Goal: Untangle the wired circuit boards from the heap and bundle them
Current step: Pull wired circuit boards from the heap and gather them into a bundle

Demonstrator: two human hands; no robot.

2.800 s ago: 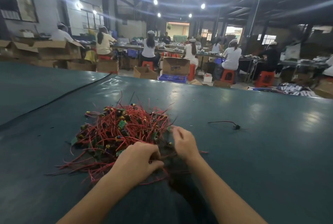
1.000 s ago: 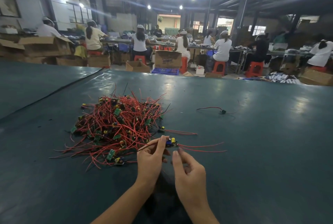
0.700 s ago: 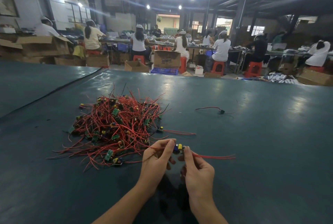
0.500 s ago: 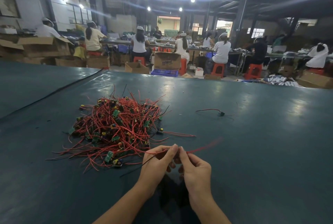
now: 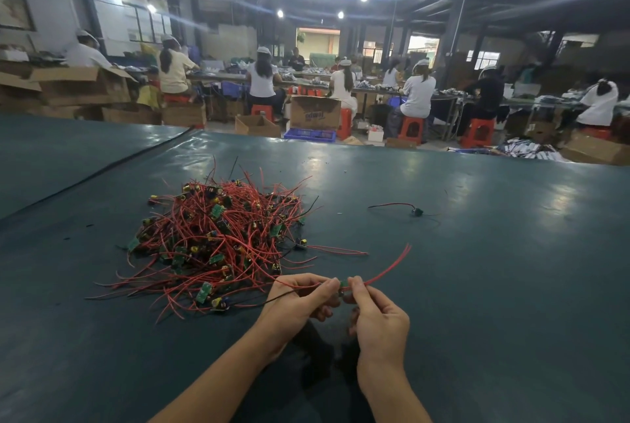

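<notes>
Head view, nearest first: two bare forearms (image 5: 218,378) at the bottom edge, cut off by the frame. Fingertip to fingertip just above the green table (image 5: 494,279), left hand (image 5: 300,300) and right hand (image 5: 378,317), each pinching one end of a small green circuit board (image 5: 343,283), mostly hidden behind thumbs and fingers. Trailing right and upward from it, a red wire (image 5: 388,269); running left from the left hand past the near edge of the heap, a black wire (image 5: 272,300). Just beyond and left of the hands, lying on the table, the heap (image 5: 218,238) of tangled red-wired boards, single boards hard to tell apart. Farther right, well apart from the heap, one stray wired board (image 5: 416,211), too small to make out in detail. Across the left of the table, a dark seam (image 5: 102,170). Past the far edge: cardboard boxes (image 5: 315,112), a blue crate (image 5: 310,134), red stools (image 5: 410,128) and seated workers (image 5: 417,95) at long benches, blurred by distance and lamp glare.
</notes>
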